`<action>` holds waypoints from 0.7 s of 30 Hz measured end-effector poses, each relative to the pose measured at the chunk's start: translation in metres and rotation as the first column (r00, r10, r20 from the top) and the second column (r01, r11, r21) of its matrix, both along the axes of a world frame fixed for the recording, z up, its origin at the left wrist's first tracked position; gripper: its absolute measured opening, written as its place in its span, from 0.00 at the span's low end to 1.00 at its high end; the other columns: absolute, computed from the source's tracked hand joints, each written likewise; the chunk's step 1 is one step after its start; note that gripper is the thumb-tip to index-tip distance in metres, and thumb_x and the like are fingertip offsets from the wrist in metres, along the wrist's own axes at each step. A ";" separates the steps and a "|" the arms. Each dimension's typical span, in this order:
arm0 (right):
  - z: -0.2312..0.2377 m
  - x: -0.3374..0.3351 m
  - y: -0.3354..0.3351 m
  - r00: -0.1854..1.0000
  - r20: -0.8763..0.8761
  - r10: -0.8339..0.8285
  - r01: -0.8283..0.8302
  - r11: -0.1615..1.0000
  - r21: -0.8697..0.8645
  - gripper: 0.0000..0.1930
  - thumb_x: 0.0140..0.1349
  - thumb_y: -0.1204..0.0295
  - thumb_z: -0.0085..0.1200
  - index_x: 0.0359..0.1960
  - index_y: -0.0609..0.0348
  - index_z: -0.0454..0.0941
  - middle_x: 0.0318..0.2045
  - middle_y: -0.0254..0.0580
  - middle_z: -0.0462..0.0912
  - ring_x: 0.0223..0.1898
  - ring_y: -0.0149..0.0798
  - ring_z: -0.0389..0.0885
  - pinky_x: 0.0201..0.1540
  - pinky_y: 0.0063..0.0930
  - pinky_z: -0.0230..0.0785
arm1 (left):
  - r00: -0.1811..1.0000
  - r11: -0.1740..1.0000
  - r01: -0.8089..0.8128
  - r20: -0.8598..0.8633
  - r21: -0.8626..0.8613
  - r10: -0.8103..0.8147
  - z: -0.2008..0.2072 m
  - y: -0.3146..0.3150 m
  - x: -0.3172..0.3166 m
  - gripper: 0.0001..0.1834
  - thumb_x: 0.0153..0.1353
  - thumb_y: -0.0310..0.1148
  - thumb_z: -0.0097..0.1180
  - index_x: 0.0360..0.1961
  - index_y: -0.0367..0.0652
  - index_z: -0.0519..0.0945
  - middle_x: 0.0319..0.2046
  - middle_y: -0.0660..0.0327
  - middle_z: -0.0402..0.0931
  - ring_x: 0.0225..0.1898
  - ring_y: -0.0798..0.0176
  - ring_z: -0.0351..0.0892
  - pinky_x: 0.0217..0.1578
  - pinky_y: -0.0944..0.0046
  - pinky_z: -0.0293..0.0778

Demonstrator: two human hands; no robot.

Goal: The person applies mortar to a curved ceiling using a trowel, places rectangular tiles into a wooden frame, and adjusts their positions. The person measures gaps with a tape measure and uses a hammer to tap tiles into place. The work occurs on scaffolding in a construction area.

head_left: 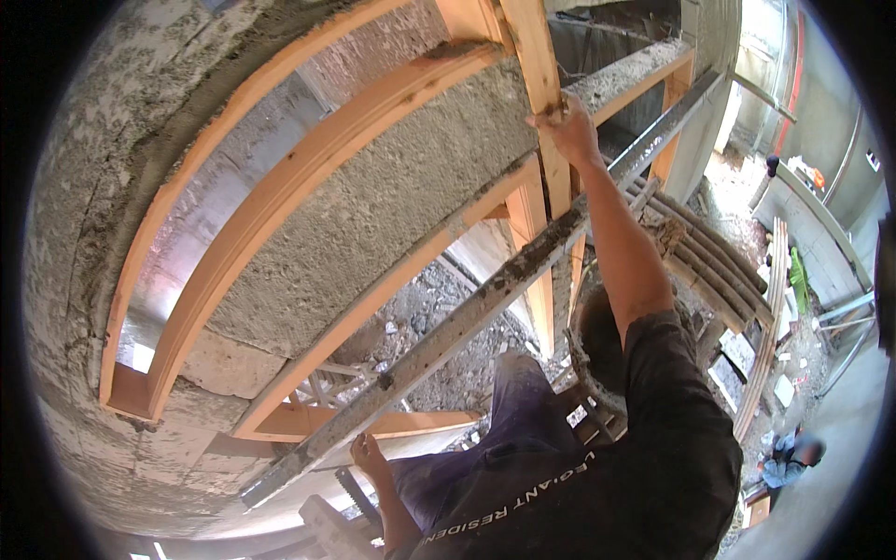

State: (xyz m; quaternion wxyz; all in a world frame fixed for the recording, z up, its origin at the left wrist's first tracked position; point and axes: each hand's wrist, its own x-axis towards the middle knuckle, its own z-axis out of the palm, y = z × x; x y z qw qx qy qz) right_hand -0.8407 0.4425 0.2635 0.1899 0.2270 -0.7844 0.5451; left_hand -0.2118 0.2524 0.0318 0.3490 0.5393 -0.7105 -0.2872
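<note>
My right hand (571, 131) reaches up and grips the edge of an upright wooden post (534, 56), its fingers curled on the wood. Low on the left, my left hand (371, 459) is closed beside the lower edge of a long, mortar-stained straight bar (448, 327). What its fingers hold, if anything, is hidden. Close to that hand is a dark strip with a toothed edge (357, 495). The bar slants across in front of me, up to the right. Behind it stands a curved wooden frame (280, 187) set in the rough cement wall (401, 168).
A dark round container (599, 336) stands near my right arm. Stacked poles (714, 261) and long boards (773, 308) lie to the right. Rubble (425, 308) covers the ground below the frame. Another person (789, 457) is at the far lower right.
</note>
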 end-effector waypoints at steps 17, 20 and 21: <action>0.010 0.007 -0.004 1.000 0.000 0.029 -0.029 0.998 -0.052 0.33 0.44 0.54 0.68 0.48 0.60 0.71 0.43 0.48 0.76 0.47 0.47 0.74 0.49 0.39 0.65 | 0.996 0.996 0.070 -0.057 0.049 -0.067 -0.011 -0.004 -0.013 0.18 0.61 0.36 0.50 0.44 0.30 0.75 0.45 0.49 0.70 0.45 0.53 0.72 0.45 0.58 0.70; 0.006 0.000 -0.008 0.999 -0.032 0.008 -0.009 0.999 -0.032 0.33 0.44 0.52 0.67 0.47 0.60 0.71 0.43 0.49 0.76 0.48 0.48 0.74 0.49 0.40 0.66 | 0.997 0.997 0.082 -0.004 0.002 -0.082 -0.011 -0.006 -0.010 0.18 0.62 0.36 0.49 0.44 0.30 0.75 0.45 0.48 0.71 0.46 0.52 0.72 0.45 0.58 0.70; 0.005 0.000 -0.009 0.999 -0.043 -0.010 0.009 1.000 -0.015 0.33 0.45 0.51 0.67 0.47 0.60 0.71 0.43 0.49 0.76 0.48 0.48 0.74 0.49 0.40 0.66 | 0.997 0.997 0.077 -0.006 0.005 -0.077 -0.015 -0.007 -0.005 0.18 0.62 0.36 0.49 0.44 0.30 0.75 0.45 0.48 0.71 0.46 0.52 0.72 0.45 0.58 0.70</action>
